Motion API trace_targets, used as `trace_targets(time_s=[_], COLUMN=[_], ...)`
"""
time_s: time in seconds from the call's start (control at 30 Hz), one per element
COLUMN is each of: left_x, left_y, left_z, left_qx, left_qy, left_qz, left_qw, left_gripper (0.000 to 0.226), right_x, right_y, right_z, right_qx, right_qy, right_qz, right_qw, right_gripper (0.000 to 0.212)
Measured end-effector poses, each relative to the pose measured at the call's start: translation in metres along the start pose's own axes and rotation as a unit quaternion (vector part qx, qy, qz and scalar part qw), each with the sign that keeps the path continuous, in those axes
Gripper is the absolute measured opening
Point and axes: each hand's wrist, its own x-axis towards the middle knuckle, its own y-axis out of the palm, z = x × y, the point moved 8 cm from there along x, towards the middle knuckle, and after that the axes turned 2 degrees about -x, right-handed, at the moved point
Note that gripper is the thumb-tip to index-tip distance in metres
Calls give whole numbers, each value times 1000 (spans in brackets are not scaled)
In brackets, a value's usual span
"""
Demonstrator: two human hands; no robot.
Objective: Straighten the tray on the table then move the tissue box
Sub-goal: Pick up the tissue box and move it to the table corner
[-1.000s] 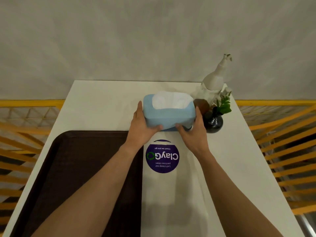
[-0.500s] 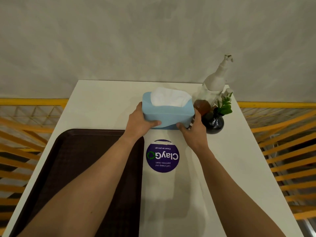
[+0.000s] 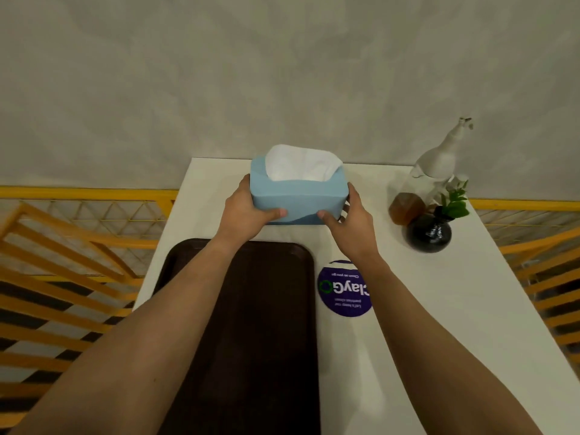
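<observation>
A light blue tissue box with white tissue sticking out of its top is held between both hands near the far edge of the white table. My left hand grips its left end and my right hand grips its right end. Whether the box touches the tabletop I cannot tell. A dark brown tray lies on the near left of the table, its long side running away from me, partly covered by my left forearm.
A round purple sticker sits on the table right of the tray. At the far right stand a black round vase with a green sprig, a brown bottle and a white bottle. Yellow railings flank the table; a grey wall is behind.
Both hands have carried the tissue box left and farther back, away from the vase and bottles. The view has shifted too, so the table now appears further right.
</observation>
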Motion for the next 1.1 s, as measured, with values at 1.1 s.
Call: trace_targets(time_s=[1.1], left_x=[91], left_y=[-130], left_z=[151], left_qx=[-5], left_qy=[-4], left_qz=[25], left_qw=[1000], left_gripper=[102], right_x=[59], right_y=[194], right_z=[35], right_qx=[-43], right_qy=[15], right_qz=[32], right_qw=[998], right_gripper=[75])
